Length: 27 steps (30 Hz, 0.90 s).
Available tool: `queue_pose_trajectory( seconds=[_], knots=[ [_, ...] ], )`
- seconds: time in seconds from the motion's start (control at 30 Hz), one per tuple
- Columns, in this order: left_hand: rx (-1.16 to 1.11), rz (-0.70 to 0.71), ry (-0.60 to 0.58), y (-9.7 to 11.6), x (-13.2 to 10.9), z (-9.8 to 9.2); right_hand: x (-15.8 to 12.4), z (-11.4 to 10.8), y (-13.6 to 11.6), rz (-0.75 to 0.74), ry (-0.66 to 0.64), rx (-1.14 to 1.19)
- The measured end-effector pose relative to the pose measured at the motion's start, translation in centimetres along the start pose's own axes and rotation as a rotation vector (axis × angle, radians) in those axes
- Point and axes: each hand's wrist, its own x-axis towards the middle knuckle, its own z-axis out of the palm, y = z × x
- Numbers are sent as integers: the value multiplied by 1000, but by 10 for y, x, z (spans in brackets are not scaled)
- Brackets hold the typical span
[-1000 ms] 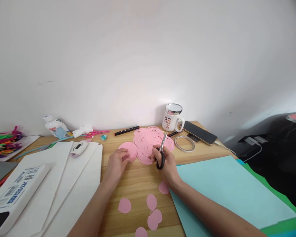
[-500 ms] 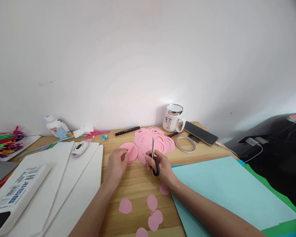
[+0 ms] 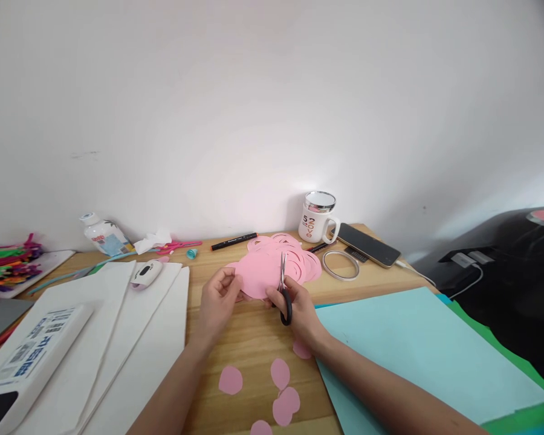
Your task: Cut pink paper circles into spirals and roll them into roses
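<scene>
A round pink paper disc (image 3: 257, 275) is lifted off the table, its left edge pinched between the thumb and fingers of my left hand (image 3: 218, 296). My right hand (image 3: 299, 308) grips black-handled scissors (image 3: 286, 305), their blades pointing up and away from me, close together. The right thumb is at the disc's lower right edge. Behind the disc lies a heap of pink paper rings and offcuts (image 3: 310, 266). Nearer to me, several small pink petal-shaped pieces (image 3: 231, 380) are scattered on the wooden table (image 3: 226, 414).
White sheets (image 3: 158, 338) with a boxed item (image 3: 40, 344) lie at left. Light blue paper (image 3: 403, 350) covers the right side. Along the wall stand a bottle (image 3: 106, 234), a marker (image 3: 234, 241), a mug (image 3: 317, 219), a tape roll (image 3: 341, 265) and a phone (image 3: 369, 244).
My left hand has raised a pink disc from the table and brought it right, up to the scissors. The right hand with the scissors has hardly moved.
</scene>
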Motion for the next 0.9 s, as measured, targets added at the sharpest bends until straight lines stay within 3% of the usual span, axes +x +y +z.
queue_pose_trajectory(
  seconds=[0.2, 0.4, 0.63, 0.8, 0.9],
  knots=[
    [91, -94, -225, 3, -3, -2, -2, -2, 0, -58, 35, -58],
    [-76, -216, -349, 0, -3, -7, -3, -1, -4, -67, 28, -45],
    [-208, -265, -272, 5, -3, -8, -3, -1, -3, -48, -6, 6],
    [-7, -267, -422, 3, -5, -6, -3, -1, -5, -74, -23, 6],
    [59, -213, -377, 1, -5, -4, -3, -1, -5, -85, -48, -3]
  ],
)
